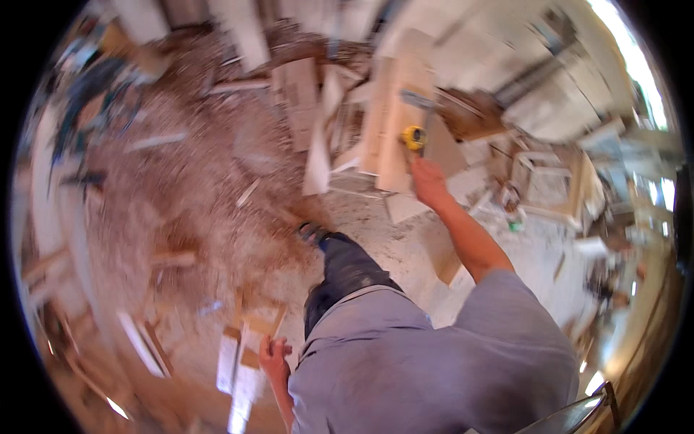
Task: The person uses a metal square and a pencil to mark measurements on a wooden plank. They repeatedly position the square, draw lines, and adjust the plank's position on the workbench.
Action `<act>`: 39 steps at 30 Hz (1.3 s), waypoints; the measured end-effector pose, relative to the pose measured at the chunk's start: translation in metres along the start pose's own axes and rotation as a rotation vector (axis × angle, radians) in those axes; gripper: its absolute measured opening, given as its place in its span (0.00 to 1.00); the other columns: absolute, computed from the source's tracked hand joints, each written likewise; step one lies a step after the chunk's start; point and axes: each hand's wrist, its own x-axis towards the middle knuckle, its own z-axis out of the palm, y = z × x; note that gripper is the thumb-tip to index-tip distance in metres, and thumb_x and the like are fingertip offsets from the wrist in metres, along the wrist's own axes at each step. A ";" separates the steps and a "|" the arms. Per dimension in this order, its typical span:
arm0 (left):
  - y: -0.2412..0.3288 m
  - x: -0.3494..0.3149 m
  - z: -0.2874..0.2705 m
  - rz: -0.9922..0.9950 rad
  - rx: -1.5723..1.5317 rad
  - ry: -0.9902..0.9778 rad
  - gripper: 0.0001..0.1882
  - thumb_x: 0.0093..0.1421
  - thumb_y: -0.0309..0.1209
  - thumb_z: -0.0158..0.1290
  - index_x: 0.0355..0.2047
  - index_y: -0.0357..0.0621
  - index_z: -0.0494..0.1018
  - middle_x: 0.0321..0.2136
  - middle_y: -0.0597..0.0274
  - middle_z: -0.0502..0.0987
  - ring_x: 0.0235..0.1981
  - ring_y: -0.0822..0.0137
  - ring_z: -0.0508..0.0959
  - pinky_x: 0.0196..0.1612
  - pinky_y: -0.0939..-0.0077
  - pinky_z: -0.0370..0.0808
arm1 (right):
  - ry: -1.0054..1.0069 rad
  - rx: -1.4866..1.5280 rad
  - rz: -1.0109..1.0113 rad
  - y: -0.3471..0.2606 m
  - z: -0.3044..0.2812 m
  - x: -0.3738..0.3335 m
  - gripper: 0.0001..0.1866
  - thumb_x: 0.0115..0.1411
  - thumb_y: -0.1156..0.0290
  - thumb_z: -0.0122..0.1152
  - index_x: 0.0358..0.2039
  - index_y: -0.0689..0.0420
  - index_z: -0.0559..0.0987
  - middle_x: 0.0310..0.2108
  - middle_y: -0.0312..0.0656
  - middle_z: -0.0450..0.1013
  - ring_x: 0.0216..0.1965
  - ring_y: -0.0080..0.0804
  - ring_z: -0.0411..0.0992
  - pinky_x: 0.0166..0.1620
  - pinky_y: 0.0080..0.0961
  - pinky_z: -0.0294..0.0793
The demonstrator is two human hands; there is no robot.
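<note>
My right hand (431, 182) is stretched forward over a stack of pale boards. Its fingers are closed around the lower end of a hammer-like tool with a grey cross-piece (416, 99); blur hides the exact kind. Just beyond the fingers, a yellow tape measure (413, 137) sits against the tool's shaft, above a light wooden board (394, 137). My left hand (274, 356) hangs low beside my body, fingers loosely curled and apart, with nothing seen in it. Below it lie several short wood offcuts (249, 340).
Sawdust and scraps cover the brown floor (195, 173) to the left. Boards lean around the stack, including a brown one (296, 101). A wooden frame (546, 184) lies at the right. Another pale offcut (144, 343) rests at the lower left. My foot (312, 231) is near the stack.
</note>
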 end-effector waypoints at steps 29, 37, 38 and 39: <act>-0.206 0.080 -0.212 -0.673 -1.064 1.281 0.68 0.41 0.54 0.69 0.69 0.31 0.40 0.63 0.31 0.57 0.65 0.45 0.60 0.66 0.59 0.58 | -0.694 0.115 -0.402 -0.180 -0.007 0.113 0.19 0.50 0.74 0.52 0.43 0.66 0.77 0.33 0.54 0.75 0.36 0.49 0.75 0.43 0.39 0.73; -0.187 0.088 -0.241 -0.898 -0.553 1.320 0.58 0.42 0.48 0.66 0.68 0.42 0.47 0.55 0.35 0.61 0.56 0.38 0.66 0.59 0.52 0.64 | -0.970 0.235 -0.219 -0.331 -0.024 0.074 0.21 0.50 0.75 0.56 0.47 0.65 0.76 0.36 0.51 0.78 0.36 0.38 0.77 0.42 0.31 0.75; -0.185 0.083 -0.242 -0.858 -0.577 1.344 0.58 0.43 0.47 0.66 0.68 0.43 0.47 0.55 0.35 0.61 0.56 0.38 0.66 0.59 0.52 0.65 | -0.953 0.143 -0.373 -0.335 -0.018 0.070 0.23 0.51 0.76 0.57 0.49 0.65 0.75 0.37 0.51 0.78 0.38 0.37 0.78 0.42 0.31 0.76; -0.183 0.077 -0.244 -0.827 -0.649 1.321 0.58 0.43 0.46 0.65 0.68 0.40 0.46 0.57 0.33 0.59 0.58 0.38 0.65 0.60 0.54 0.64 | -0.933 0.049 -0.527 -0.338 -0.011 0.066 0.24 0.52 0.76 0.57 0.52 0.64 0.74 0.38 0.51 0.79 0.40 0.37 0.79 0.43 0.31 0.76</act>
